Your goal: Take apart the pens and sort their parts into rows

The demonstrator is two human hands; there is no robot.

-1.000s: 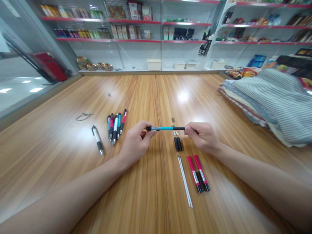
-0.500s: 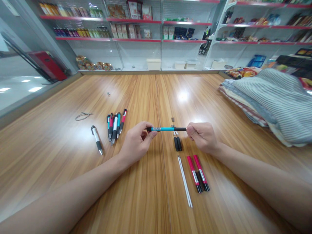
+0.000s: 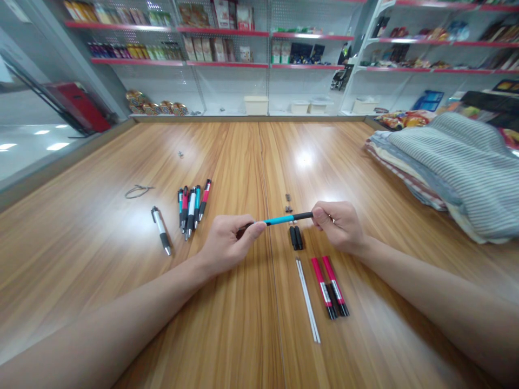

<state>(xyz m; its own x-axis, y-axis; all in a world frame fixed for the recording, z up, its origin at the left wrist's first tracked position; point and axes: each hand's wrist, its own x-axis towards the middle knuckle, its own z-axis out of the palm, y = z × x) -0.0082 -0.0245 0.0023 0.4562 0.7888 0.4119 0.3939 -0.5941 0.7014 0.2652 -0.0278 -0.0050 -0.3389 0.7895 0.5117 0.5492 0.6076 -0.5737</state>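
Tilted since the last frame: the teal pen (image 3: 284,219) was level and its left end has now dropped, with the left hand (image 3: 225,246) lower and rolled over it. The pen is held above the table (image 3: 243,324), just over the loose black grips (image 3: 295,237).

Left hand is closed, thumb and fingers pinching the pen's dark left end. Right hand (image 3: 338,227) is closed too, pinching the black right end.

Step, my read: working the barrel joint, one hand per half, twist or pull. Whether it's going on or coming off I can't tell.

Next move needs both halves kept coaxial, with the left hand as anchor and the right doing the turning. Bending at the joint is the risk.

Long axis runs left-right across the view, right end higher and farther. The black section faces right. Both tips are hidden by fingers.

Nearby: red barrels (image 3: 328,286) and white refills (image 3: 308,300) in front, finished pens (image 3: 192,208) to the left.
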